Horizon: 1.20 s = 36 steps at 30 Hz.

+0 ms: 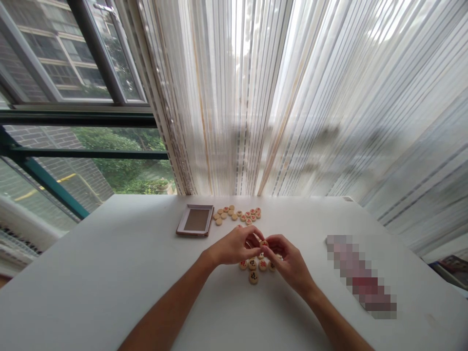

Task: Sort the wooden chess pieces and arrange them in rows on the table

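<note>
My left hand [237, 246] and my right hand [287, 258] meet over the middle of a white table [109, 273]. Their fingertips pinch together around a small round wooden game piece [263, 243] with a red mark. Which hand carries it I cannot tell; both touch it. Just under the hands lie several more round wooden pieces [253, 277] with red or black characters. A second group of such pieces [239, 214] lies farther back on the table.
A flat brown box with a pale rim [195, 220] lies left of the far pieces. A blurred-out oblong thing [360, 278] lies at the right. Sheer striped curtains [292, 97] hang behind the table, with a window [73, 73] at the left.
</note>
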### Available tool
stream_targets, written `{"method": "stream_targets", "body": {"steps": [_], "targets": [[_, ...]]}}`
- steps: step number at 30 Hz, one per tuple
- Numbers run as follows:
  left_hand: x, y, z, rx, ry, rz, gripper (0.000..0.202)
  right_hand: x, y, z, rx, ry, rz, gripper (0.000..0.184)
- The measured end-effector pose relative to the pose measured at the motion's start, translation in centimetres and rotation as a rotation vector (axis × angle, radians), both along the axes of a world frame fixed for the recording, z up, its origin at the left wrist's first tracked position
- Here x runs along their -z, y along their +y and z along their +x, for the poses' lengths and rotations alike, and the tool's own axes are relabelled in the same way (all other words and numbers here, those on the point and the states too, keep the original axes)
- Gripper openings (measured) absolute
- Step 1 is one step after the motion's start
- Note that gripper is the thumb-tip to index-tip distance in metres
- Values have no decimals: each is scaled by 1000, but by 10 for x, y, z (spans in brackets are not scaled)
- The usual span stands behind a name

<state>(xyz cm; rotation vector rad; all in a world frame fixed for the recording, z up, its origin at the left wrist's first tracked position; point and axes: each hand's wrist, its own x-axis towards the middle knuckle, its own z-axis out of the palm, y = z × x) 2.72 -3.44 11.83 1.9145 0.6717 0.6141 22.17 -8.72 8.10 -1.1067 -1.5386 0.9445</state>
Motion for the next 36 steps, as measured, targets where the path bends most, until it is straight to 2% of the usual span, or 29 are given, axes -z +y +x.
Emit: {"method": "stream_targets", "body": {"steps": [8,16,24,28,32,36], "targets": [[3,-7,4,-9,57,61,25,3,-2,0,41,15,-75,30],[-7,-11,4,-71,187,274,23,-5,-2,2,10,-16,-63,37],[-13,-19,4,-90,341,466,22,-7,-4,4,-10,-34,-62,33],[-16,-25,8,-106,414,552,21,-10,-2,8,79,-108,6,33],[-15,-36,15,-5,459,619,13,-9,3,15,212,-160,65,32],[-6,-42,21,76,512,656,13,-5,7,19,284,-185,97,31]]}}
